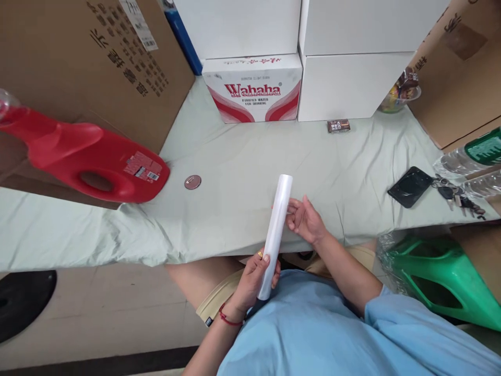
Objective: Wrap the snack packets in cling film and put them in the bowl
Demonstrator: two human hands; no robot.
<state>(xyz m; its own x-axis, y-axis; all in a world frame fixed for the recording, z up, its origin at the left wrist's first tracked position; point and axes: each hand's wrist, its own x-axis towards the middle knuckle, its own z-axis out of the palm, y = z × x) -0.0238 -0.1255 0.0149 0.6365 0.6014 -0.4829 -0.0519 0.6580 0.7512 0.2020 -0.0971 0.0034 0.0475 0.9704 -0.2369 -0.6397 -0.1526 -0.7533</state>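
Table [235,151], covered in pale green cloth, is hemmed in along its far side by stacked white boxes [338,86] and a Wahaha carton [260,96]. Brown cardboard boxes [129,31] bound the left and right ends. A red jug [105,151] occupies the left side; a round disc [192,182] lies near its base. A small packet [338,126] sits before the white boxes, with a clear tub [401,94] of wrapped items behind it. At right: a black pouch [410,186], keys [456,197] and clear bottles [456,159]. A green stool [426,271] stands below the table edge.

Left hand [256,277] is closed around the lower part of a translucent white roll [277,219], which is held tilted, its upper end over the near part of the table. Right hand [305,219] is loosely open beside the roll, thumb raised and fingers half curled; the fingers run partly behind the roll, and contact cannot be confirmed.

Legible: "Wahaha", "PURIFIED WATER FOR DRINKING" on the carton; "COCOA" on the packet. The jug's label print is too small to read.
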